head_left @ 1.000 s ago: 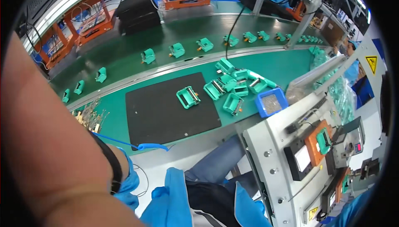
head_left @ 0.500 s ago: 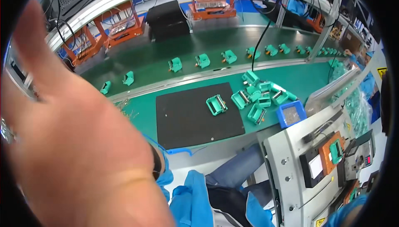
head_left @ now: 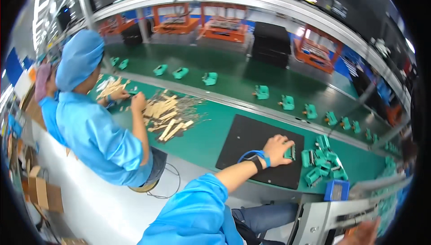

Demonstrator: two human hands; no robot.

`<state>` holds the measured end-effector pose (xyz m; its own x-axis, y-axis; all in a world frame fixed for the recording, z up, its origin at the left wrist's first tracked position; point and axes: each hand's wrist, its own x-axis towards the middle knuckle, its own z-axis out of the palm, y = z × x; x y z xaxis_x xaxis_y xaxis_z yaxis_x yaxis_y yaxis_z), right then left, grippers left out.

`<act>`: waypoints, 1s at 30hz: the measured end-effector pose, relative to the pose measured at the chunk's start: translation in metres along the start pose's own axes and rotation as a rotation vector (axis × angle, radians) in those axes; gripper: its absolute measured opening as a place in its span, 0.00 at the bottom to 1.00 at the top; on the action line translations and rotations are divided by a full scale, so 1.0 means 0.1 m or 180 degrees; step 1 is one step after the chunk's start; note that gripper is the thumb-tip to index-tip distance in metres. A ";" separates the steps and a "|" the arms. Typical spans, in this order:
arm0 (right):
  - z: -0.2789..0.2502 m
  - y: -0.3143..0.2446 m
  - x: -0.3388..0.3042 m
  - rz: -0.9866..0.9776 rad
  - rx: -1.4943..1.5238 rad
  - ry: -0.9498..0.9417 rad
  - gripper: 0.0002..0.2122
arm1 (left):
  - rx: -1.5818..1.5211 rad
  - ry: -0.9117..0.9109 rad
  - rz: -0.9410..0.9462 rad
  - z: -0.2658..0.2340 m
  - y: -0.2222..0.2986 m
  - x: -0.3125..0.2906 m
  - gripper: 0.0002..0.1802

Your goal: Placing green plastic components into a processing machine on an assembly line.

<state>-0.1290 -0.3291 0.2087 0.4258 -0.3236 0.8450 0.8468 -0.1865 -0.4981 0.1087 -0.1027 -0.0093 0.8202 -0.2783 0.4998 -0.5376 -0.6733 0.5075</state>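
Observation:
My left hand (head_left: 276, 150), with a blue strap and a black band at the wrist, reaches over the black mat (head_left: 244, 139). Its fingers close around a green plastic housing (head_left: 290, 152) lying there, which they partly cover. To the right of that hand, several more green housings (head_left: 322, 160) lie heaped on the green bench. At the lower right edge my right hand (head_left: 366, 233) shows only in part, smeared by motion, near the grey machine (head_left: 314, 218). Whether it holds anything cannot be made out.
A blue bin (head_left: 336, 190) stands beside the heap. Behind the bench runs a green conveyor (head_left: 233, 85) carrying spaced housings. To my left a co-worker (head_left: 98, 123) in blue works beside piled tan strips (head_left: 164, 112). Orange fixtures (head_left: 223, 28) stand at the back.
The view has swung left, bringing the co-worker into sight. My left hand has gone from close before the camera down onto the housing on the mat. My right hand has appeared at lower right.

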 end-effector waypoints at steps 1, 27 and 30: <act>0.03 0.19 -0.15 0.0129 -0.0280 -0.0262 0.22 | 0.0011 -0.0205 -0.0094 -0.04 0.03 0.01 0.37; 0.24 1.17 -1.95 0.3065 0.0113 -0.2476 0.12 | -0.0712 0.0077 0.0122 -0.81 1.30 -2.13 0.38; 0.18 1.09 -1.85 0.2879 0.0216 -0.2064 0.05 | -0.0684 -0.0061 0.0406 -0.83 1.32 -1.94 0.36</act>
<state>-0.1097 -0.2728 0.0015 0.9636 0.2348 0.1280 0.1479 -0.0694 -0.9866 -0.1378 -0.0806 0.0190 0.7456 -0.3660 0.5569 -0.6645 -0.4715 0.5798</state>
